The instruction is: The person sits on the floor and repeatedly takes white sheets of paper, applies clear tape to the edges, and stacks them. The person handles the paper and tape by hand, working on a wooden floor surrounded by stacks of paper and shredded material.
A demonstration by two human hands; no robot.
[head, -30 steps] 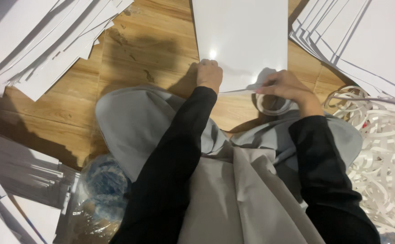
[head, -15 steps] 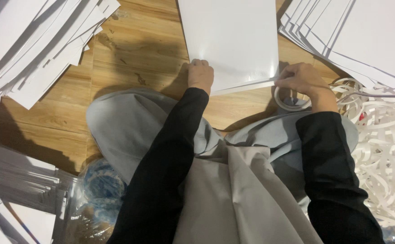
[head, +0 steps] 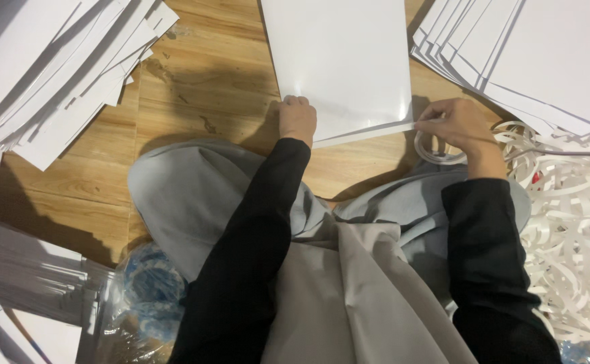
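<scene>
A glossy white sheet (head: 339, 64) lies on the wooden floor (head: 200, 87) in front of my crossed legs. My left hand (head: 297, 119) presses down on its near left corner, fingers curled. My right hand (head: 458, 125) is at the sheet's near right corner and holds a roll of clear tape (head: 436, 145), with a strip stretched along the sheet's near edge. Both arms wear black sleeves.
Stacks of white sheets lie fanned at the upper left (head: 45, 67) and upper right (head: 538, 54). A heap of white paper strips (head: 571, 222) fills the right side. A clear plastic bag with blue contents (head: 146, 296) sits at lower left beside more sheets (head: 18, 269).
My right hand with the tape roll has moved right along the sheet's near edge to its right corner. My left hand stays on the left corner.
</scene>
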